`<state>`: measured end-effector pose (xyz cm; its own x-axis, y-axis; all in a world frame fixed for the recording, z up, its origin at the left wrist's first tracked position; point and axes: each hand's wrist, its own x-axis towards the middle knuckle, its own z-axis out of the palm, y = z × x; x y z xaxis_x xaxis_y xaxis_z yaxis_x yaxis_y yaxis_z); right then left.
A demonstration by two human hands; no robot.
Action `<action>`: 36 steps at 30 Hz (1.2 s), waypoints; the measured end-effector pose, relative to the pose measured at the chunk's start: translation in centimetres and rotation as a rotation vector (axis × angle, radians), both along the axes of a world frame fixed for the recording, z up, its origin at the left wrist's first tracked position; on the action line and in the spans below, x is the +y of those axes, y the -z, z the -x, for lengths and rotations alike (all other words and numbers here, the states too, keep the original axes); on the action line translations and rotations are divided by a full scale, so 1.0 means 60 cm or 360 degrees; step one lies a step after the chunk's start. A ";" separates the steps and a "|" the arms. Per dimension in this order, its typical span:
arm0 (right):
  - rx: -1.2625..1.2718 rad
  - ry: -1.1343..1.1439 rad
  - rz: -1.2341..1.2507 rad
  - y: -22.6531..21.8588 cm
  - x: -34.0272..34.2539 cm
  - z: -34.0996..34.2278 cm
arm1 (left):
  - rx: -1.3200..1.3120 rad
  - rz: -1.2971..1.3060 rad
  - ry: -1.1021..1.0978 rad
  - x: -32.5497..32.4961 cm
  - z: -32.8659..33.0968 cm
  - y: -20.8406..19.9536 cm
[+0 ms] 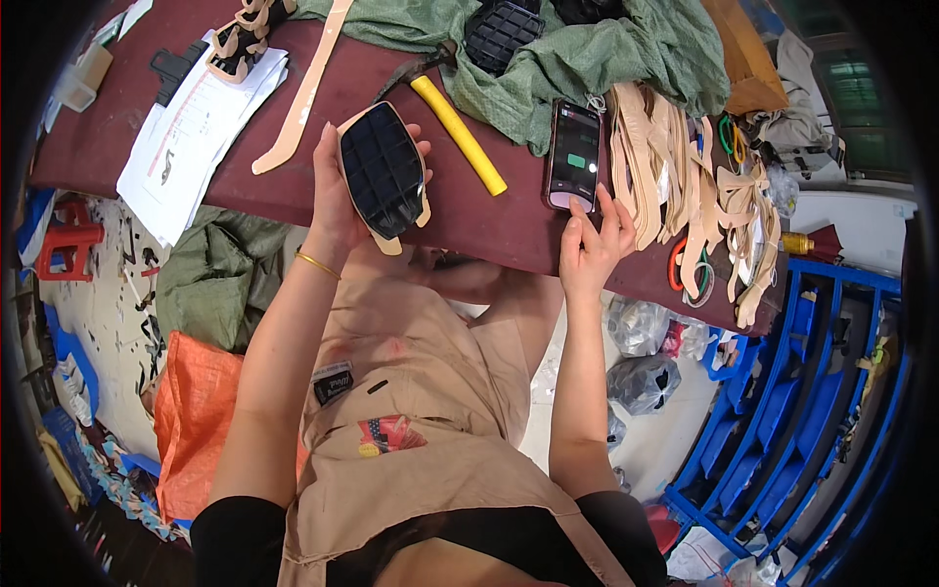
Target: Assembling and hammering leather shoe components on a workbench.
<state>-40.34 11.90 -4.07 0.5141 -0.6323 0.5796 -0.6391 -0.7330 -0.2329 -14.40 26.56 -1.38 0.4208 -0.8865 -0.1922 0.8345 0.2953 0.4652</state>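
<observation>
In my left hand [334,201] is a black, grid-patterned shoe sole piece [382,161]. Its edge is beige, and beige strap ends stick out at its lower side. My thumb lies along one side, and the fingertips show at the other. My right hand [594,243] touches the lower end of a smartphone [575,147], whose screen is lit. Its fingers are apart, with the phone lying on the table. Between the two hands rests a hammer [458,135] with a yellow handle.
Bundled beige straps [646,166] and scissors [677,264] lie right of the phone on the maroon table [284,186]. Green cloth [636,59] covers the back, with another black sole [503,39]. Papers [186,147] lie left. A blue rack [773,411] stands at the right.
</observation>
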 end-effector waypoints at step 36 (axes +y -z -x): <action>0.0155 0.0026 0.0097 -0.005 0.000 0.005 | 0.0186 0.0201 0.0026 0.061 0.022 -0.061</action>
